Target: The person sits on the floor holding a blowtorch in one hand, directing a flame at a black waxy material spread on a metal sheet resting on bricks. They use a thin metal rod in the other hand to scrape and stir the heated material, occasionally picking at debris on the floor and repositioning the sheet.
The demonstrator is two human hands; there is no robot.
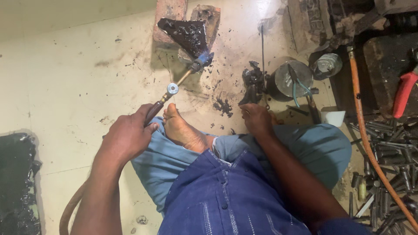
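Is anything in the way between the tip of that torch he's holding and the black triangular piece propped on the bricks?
Nothing visible. The left hand grips the torch, whose blue-flamed tip sits right at the black triangular piece leaning on the bricks. The right hand rests apart, off to the side.

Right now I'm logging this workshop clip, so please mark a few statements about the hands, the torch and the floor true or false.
1. The left hand grips the handle of a gas torch. True.
2. The torch tip points at a dark triangular piece propped on bricks. True.
3. The right hand holds the red-handled tool. False: it holds no tool and is down by the knee, near the floor; the red-handled tool lies far off at the right edge.
4. An orange hose runs along the right side. True.
5. The person wears shoes. False: a bare foot shows between the hands.
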